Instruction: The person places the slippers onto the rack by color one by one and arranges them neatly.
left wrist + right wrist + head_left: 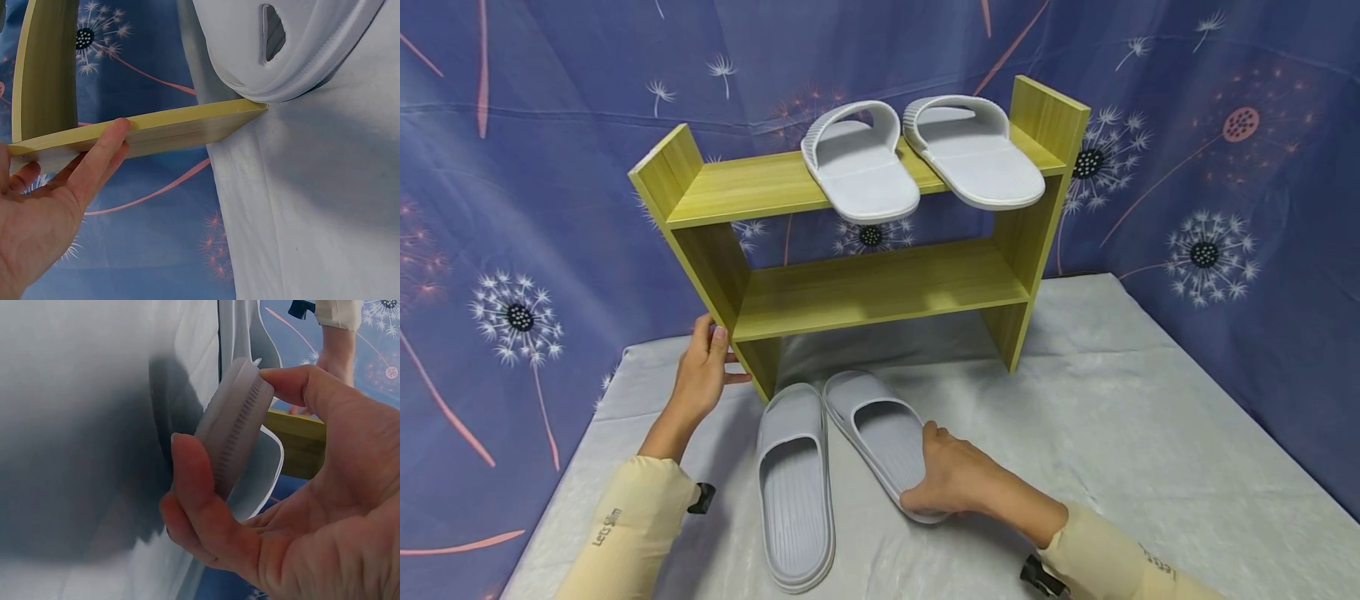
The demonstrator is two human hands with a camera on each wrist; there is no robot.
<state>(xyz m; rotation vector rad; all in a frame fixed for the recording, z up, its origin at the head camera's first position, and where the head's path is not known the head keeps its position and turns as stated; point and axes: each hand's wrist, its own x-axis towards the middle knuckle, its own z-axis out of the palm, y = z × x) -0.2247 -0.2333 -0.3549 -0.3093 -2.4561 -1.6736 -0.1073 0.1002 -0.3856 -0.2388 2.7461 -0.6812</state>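
Note:
My left hand [700, 371] is at the left side panel of a yellow-green wooden shelf [880, 287], its fairly straight fingers [103, 150] touching the panel's outer face and front edge. By its heel end, my right hand [958, 471] pinches a grey slipper [887, 433], thumb on one side and fingers on the other. In the right wrist view, the ribbed heel edge of this slipper [240, 422] shows between them, tilted off the cloth. Just left of it, a matching grey slipper [793, 492] lies flat, toe toward the shelf.
Two white slippers [865, 171] sit side by side on the shelf's top board [752, 187], heels overhanging the front. Below is a lower board [880, 283]. Pale cloth [1120, 433] covers the table, and blue curtains [580, 208] with a dandelion print stand behind and at both sides.

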